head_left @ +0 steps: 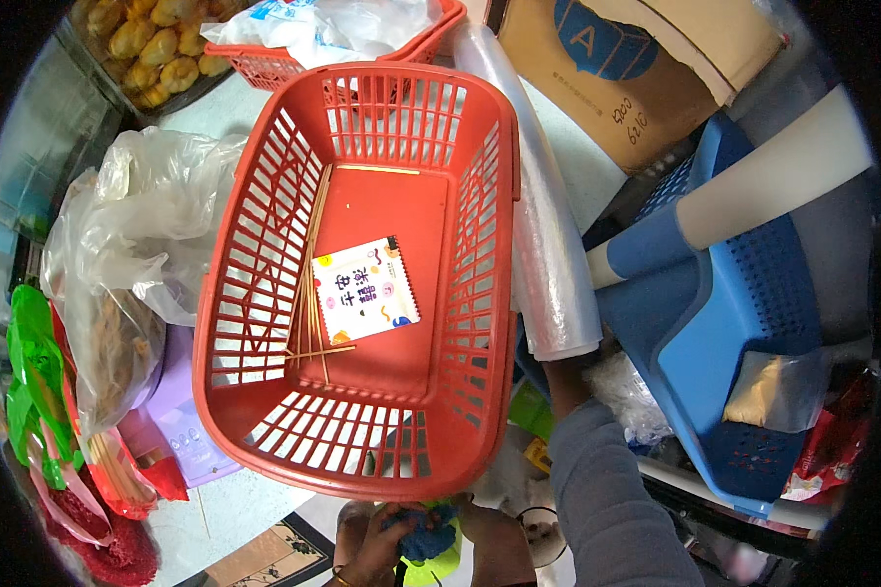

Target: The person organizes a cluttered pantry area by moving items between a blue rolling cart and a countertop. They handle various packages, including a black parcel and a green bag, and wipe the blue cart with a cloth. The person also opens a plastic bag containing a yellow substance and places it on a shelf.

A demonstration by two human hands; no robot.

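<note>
My left hand (pixel 374 548) is at the bottom edge, below the near rim of a red plastic basket (pixel 354 481). Its fingers are closed around a dark blue crumpled bundle (pixel 426 536); a lime-green item (pixel 444 564) shows under it. From the lower right my right arm reaches up in a grey sleeve. Only part of my right hand (pixel 564 383) shows; its fingers are hidden under the end of a clear plastic film roll (pixel 561 328) beside the basket. Inside the basket lie a white printed packet (pixel 366 293) and several thin wooden sticks (pixel 315 210).
Behind stands another red basket (pixel 250 67) with white plastic bags. Left are a clear bag (pixel 117 357), a purple item (pixel 184 406) and green bags (pixel 34 362). On the right are a cardboard box (pixel 597 88), a blue basket (pixel 724 313) and a long white tube (pixel 778 171).
</note>
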